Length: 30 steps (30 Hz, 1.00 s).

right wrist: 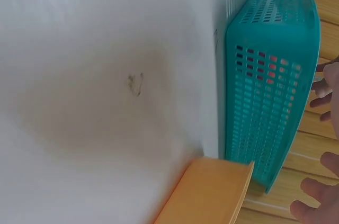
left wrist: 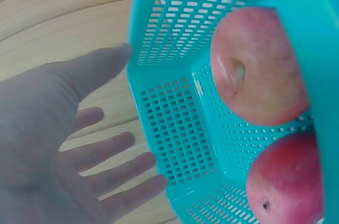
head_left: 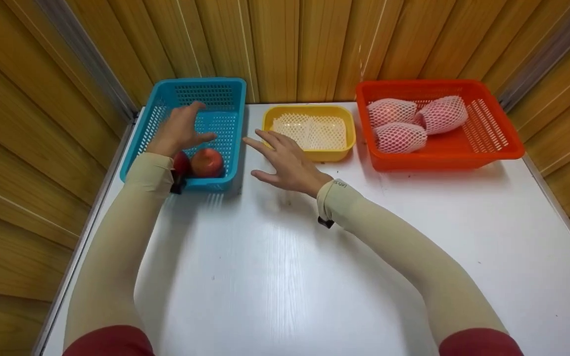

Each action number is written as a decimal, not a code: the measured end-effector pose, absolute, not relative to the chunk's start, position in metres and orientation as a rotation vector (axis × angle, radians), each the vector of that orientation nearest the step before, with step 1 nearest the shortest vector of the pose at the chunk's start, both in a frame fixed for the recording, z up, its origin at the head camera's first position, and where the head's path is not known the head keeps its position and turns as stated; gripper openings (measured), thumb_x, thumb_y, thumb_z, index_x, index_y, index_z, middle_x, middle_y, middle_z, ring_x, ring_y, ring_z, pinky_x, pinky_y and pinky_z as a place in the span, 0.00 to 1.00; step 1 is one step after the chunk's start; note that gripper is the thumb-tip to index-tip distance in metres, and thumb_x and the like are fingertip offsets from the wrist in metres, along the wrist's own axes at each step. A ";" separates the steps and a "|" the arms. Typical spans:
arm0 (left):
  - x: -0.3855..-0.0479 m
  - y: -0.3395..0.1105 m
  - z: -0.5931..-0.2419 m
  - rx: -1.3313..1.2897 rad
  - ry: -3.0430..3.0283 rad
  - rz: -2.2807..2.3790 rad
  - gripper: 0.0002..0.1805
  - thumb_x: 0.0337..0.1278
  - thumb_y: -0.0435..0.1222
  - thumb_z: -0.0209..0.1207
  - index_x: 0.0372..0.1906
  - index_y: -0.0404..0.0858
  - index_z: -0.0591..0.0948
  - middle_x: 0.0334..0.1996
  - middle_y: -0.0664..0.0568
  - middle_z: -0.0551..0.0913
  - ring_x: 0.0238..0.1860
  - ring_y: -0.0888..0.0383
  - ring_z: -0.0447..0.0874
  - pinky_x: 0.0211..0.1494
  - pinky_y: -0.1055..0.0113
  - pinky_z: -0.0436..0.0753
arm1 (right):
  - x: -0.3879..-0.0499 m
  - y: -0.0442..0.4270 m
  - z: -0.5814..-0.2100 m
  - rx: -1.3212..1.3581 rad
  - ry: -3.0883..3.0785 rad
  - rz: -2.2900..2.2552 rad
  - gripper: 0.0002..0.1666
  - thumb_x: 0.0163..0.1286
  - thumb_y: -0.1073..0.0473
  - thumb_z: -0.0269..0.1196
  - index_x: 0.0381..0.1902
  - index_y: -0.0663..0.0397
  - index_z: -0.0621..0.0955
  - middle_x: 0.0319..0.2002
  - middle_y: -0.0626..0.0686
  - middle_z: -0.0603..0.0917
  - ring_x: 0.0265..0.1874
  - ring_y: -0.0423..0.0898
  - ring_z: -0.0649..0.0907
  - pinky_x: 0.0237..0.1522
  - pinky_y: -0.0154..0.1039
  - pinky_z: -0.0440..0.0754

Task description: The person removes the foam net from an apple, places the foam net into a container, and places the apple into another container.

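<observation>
My left hand [head_left: 177, 129] hovers above the blue basket [head_left: 239, 123], fingers spread, holding nothing. Two red apples lie in the near end of that basket: one apple [head_left: 207, 162] shows whole in the head view, while the other apple [left wrist: 286, 179] is partly hidden there by my left wrist. My right hand [head_left: 290, 162] is in the air between the blue basket and the yellow basket [head_left: 332, 155], its fingers extended and nothing in them. White foam net sleeves [head_left: 309, 131] lie in the yellow basket, close to the right hand's fingertips.
At the back right stands a red basket [head_left: 473, 162] with three fruits in foam nets [head_left: 400, 137] at its left side. The baskets line the back of a white table [head_left: 275, 277]. Wood-patterned walls [head_left: 305, 49] enclose the table at the back and both sides.
</observation>
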State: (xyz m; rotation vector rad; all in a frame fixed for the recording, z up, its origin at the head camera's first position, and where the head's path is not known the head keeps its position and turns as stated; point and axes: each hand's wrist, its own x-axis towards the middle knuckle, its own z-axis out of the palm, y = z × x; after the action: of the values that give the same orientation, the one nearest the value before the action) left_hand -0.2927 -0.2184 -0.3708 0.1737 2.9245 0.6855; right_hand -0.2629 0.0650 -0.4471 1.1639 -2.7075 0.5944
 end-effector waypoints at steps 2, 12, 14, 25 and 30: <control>-0.290 -0.218 -0.371 0.186 2.958 0.707 0.44 0.63 0.49 0.69 0.79 0.44 0.62 0.77 0.41 0.64 0.76 0.38 0.61 0.72 0.35 0.67 | -0.264 0.071 -0.447 1.149 -2.701 0.614 0.45 0.72 0.34 0.61 0.81 0.29 0.59 0.81 0.50 0.57 0.77 0.54 0.60 0.77 0.55 0.57; -0.281 -0.213 -0.375 0.242 2.985 0.795 0.43 0.64 0.52 0.66 0.79 0.47 0.61 0.78 0.45 0.62 0.77 0.41 0.59 0.71 0.35 0.67 | -0.271 0.096 -0.448 1.130 -2.615 0.557 0.45 0.70 0.35 0.64 0.79 0.35 0.63 0.80 0.53 0.59 0.76 0.54 0.62 0.77 0.56 0.59; -0.279 -0.211 -0.375 0.255 2.989 0.811 0.43 0.64 0.53 0.66 0.79 0.47 0.61 0.78 0.46 0.62 0.77 0.42 0.59 0.71 0.36 0.68 | -0.272 0.101 -0.447 1.120 -2.608 0.545 0.45 0.70 0.35 0.64 0.80 0.35 0.62 0.80 0.53 0.58 0.76 0.54 0.61 0.76 0.56 0.59; -0.270 -0.193 -0.377 0.283 3.036 0.832 0.43 0.65 0.56 0.63 0.80 0.48 0.61 0.79 0.47 0.59 0.78 0.43 0.58 0.71 0.37 0.69 | -0.278 0.133 -0.444 1.079 -2.593 0.580 0.49 0.65 0.40 0.71 0.79 0.35 0.63 0.80 0.52 0.58 0.77 0.54 0.61 0.77 0.58 0.58; -0.264 -0.187 -0.375 0.310 3.069 0.883 0.44 0.65 0.58 0.63 0.80 0.49 0.60 0.80 0.49 0.58 0.78 0.45 0.58 0.72 0.39 0.68 | -0.280 0.147 -0.439 1.065 -2.607 0.585 0.49 0.65 0.41 0.72 0.79 0.38 0.64 0.80 0.54 0.59 0.77 0.55 0.61 0.76 0.60 0.59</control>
State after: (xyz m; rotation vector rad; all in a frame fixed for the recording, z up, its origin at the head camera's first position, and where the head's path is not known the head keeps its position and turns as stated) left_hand -0.2636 -0.1872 -0.3747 0.3099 3.0690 0.8829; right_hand -0.2802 0.1470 -0.4388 1.0653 -2.6074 0.5850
